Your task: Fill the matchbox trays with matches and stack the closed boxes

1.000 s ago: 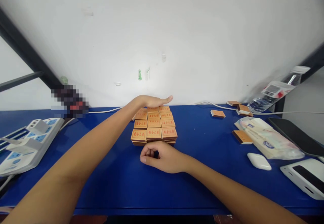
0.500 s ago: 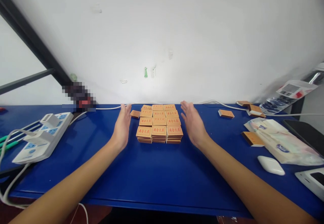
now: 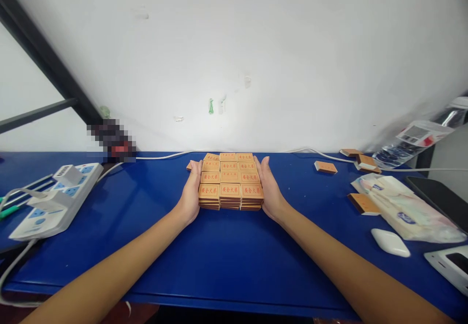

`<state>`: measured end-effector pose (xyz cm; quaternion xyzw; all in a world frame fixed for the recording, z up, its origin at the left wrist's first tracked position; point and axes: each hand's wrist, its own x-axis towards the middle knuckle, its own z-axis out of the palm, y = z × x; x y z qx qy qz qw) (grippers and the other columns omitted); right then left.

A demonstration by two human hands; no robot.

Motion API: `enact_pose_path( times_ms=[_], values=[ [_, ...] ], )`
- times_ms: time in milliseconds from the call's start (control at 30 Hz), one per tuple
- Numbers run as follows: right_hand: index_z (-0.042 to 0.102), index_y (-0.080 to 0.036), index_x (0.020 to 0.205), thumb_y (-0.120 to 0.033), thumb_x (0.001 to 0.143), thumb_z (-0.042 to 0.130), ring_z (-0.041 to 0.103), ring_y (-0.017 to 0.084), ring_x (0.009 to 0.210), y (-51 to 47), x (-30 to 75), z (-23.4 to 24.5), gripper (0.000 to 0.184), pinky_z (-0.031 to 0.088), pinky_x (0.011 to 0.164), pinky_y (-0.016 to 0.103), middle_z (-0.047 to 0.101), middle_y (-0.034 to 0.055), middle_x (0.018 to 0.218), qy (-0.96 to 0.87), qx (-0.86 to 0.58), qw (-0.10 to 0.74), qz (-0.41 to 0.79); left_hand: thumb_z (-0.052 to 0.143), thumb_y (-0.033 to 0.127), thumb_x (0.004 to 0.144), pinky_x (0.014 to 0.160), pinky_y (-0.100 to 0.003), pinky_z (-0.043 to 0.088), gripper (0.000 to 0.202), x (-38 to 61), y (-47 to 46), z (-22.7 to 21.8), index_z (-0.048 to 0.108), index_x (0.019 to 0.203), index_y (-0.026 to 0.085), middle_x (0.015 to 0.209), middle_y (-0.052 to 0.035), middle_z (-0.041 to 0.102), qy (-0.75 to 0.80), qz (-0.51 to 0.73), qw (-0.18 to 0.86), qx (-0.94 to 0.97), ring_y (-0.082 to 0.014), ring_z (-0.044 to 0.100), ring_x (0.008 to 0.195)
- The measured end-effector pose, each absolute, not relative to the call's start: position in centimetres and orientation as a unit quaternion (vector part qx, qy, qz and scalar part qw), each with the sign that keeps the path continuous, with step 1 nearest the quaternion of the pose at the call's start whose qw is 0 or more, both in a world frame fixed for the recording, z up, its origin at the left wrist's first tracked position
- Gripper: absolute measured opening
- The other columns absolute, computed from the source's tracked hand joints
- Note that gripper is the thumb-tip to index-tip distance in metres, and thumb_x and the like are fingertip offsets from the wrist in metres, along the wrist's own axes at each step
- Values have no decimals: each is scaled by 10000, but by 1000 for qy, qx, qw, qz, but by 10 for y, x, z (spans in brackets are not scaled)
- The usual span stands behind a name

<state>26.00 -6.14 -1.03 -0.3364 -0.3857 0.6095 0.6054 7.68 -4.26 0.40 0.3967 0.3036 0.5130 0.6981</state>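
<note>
Stacked matchboxes (image 3: 230,177) with orange tops and red lettering form a block of three columns on the blue table. My left hand (image 3: 190,190) lies along the block's left side, palm inward and fingers stretched out flat. On the opposite side, my right hand (image 3: 269,185) rests flat against the stacks with its thumb pointing up. Both palms appear to touch the block, and neither hand wraps round a box. A single matchbox (image 3: 189,166) shows just beyond the left hand, mostly hidden by it.
Several loose matchboxes (image 3: 326,167) lie to the right. A tissue pack (image 3: 405,212), a white earbud case (image 3: 390,242), a dark phone (image 3: 435,194) and a plastic bottle (image 3: 413,136) are farther right. At left sits a power strip (image 3: 69,202) with cables. A white wall stands behind.
Both hands have moved inward from a gap on either side, and now lie against the matchbox block. The loose box at the left is now largely covered by my left hand.
</note>
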Motion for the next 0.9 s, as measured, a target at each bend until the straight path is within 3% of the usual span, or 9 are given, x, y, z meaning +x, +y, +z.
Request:
enact_pose_path(
  times_ms=[433,500,667,767,900],
  values=[
    [561,-353,1507,-797,975,382,361,272,1565,-62,256,-13,716,322,1280,535,582,8,1564,-377,-343,622,594,407,770,984,1226,-510,430,740,75,-43,-1,604,1460,237,1422,-107,688,323,488,694,420,-356,569,1413],
    [545,-345,1524,-822,961,361,316,273,1585,-60,259,-14,760,310,1287,530,542,11,1599,-370,-367,623,583,341,805,977,1247,-509,402,797,72,-41,-1,563,1500,246,1507,-102,624,336,480,685,432,-356,502,1472],
    [369,-327,1632,-850,951,292,200,205,1623,-52,271,-23,863,164,1327,482,272,-7,1747,-334,-457,638,522,151,822,977,1338,-445,181,886,60,-13,6,417,1605,255,1742,-56,275,412,491,602,475,-265,210,1626],
    [335,-298,1648,-850,950,281,203,188,1621,-48,275,-27,892,132,1328,456,255,23,1755,-342,-465,637,511,176,809,986,1333,-435,157,886,56,18,15,516,1540,207,1684,-106,403,411,467,552,556,-272,259,1612],
    [357,-298,1640,-850,948,292,260,197,1606,-48,275,-27,887,180,1323,451,300,33,1740,-347,-468,633,509,272,897,908,1205,-520,389,922,61,51,19,672,1372,209,1485,-149,634,426,377,595,568,-388,547,1418]
  ],
)
